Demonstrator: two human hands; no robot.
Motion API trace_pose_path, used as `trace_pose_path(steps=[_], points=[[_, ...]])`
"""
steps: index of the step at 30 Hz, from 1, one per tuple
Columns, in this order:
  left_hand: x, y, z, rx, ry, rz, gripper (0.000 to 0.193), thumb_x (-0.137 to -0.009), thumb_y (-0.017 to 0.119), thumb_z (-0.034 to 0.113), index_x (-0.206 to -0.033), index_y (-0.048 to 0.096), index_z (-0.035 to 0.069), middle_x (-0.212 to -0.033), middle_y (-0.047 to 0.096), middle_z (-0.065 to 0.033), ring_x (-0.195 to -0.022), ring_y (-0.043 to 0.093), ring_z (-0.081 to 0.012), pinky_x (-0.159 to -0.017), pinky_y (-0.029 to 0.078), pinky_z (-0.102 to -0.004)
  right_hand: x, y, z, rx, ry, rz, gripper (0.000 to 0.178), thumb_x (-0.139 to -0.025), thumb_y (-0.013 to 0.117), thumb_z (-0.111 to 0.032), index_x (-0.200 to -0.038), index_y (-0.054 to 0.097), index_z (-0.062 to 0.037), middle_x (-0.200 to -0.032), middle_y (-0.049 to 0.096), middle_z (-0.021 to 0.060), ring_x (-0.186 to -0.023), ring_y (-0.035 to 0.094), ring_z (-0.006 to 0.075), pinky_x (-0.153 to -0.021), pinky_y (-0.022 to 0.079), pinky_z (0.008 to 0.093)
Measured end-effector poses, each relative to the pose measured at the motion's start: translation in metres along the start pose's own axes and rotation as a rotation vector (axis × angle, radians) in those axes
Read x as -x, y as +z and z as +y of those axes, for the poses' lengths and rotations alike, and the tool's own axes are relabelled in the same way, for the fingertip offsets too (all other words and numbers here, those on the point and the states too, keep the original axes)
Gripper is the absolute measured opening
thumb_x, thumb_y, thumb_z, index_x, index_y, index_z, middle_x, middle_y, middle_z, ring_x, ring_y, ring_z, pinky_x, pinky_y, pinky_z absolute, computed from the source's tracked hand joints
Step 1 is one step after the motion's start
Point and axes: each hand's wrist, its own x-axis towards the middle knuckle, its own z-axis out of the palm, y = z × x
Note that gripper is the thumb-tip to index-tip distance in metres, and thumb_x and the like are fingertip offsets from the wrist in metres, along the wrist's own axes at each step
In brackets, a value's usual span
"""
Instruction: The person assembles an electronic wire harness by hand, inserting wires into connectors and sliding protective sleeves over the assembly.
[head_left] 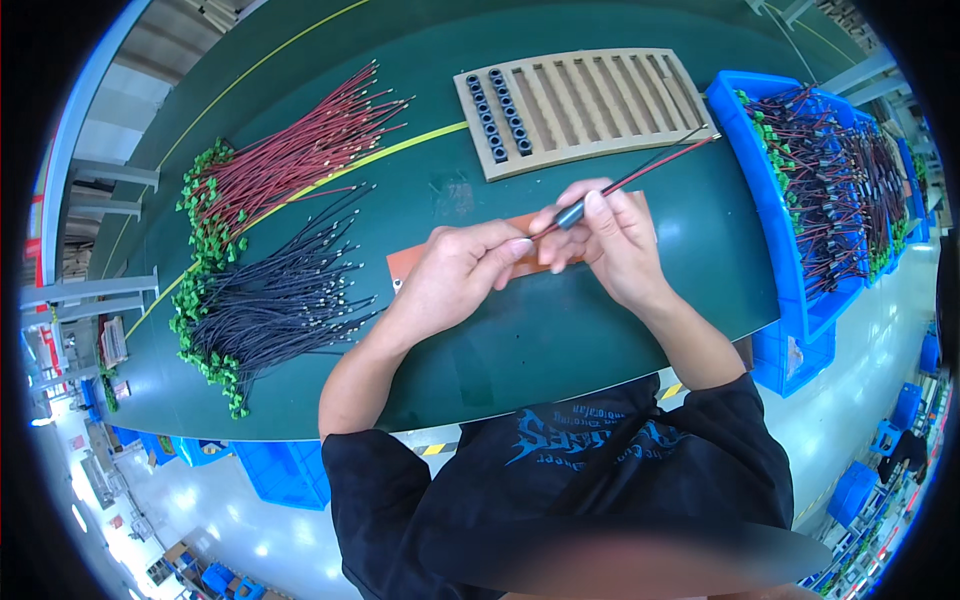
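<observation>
Both hands meet above the middle of the green table. My right hand (pixel 622 245) is closed round a small black cylinder (pixel 570 215), with thumb and fingers on it. A red wire and a black wire, together a wire pair (pixel 665 163), run through the cylinder and stick out toward the far right. My left hand (pixel 450 275) pinches the wires close to the cylinder's other end; its fingers hide what lies beyond. Beneath the hands lies a flat orange-brown board (pixel 405 265), partly covered by them.
A wooden slotted tray (pixel 590 100) holds two rows of black cylinders (pixel 497 115) at its left. Bundles of red wires (pixel 290 160) and black wires (pixel 280 300) with green ends lie at left. A blue bin (pixel 795 260) of wire assemblies (pixel 815 190) stands at right.
</observation>
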Motion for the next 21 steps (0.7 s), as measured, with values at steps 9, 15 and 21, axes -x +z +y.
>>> trace_pose_path(steps=[9, 15, 21], points=[[0.050, -0.035, -0.038, 0.178, -0.099, 0.121, 0.034, -0.084, 0.078, 0.001, -0.117, 0.068, 0.000, -0.099, 0.069, -0.0062, -0.090, 0.064, -0.0116, -0.075, 0.051, -0.0258, -0.006, -0.034, -0.005, 0.035, -0.160, 0.107, 0.031, -0.111, 0.036, -0.027, -0.118, 0.052, -0.0007, -0.104, 0.066, 0.0209, -0.085, 0.071, 0.0247, -0.076, 0.060, 0.0352], [0.060, -0.037, -0.063, 0.505, -0.123, 0.179, 0.030, -0.092, 0.070, 0.000, -0.121, 0.063, -0.002, -0.110, 0.069, -0.0101, -0.098, 0.067, -0.0146, -0.089, 0.055, -0.0294, -0.003, -0.029, 0.002, 0.185, -0.173, 0.053, 0.029, -0.112, 0.035, -0.024, -0.119, 0.051, -0.0004, -0.107, 0.065, 0.0215, -0.088, 0.071, 0.0238, -0.080, 0.060, 0.0351], [0.058, -0.037, -0.078, 0.440, -0.061, 0.305, 0.021, -0.095, 0.066, -0.001, -0.116, 0.067, -0.002, -0.114, 0.070, -0.0127, -0.101, 0.069, -0.0187, -0.090, 0.056, -0.0312, -0.002, -0.025, 0.006, 0.251, -0.192, 0.025, 0.027, -0.111, 0.035, -0.021, -0.121, 0.049, 0.0004, -0.110, 0.064, 0.0229, -0.088, 0.070, 0.0246, -0.081, 0.061, 0.0353]])
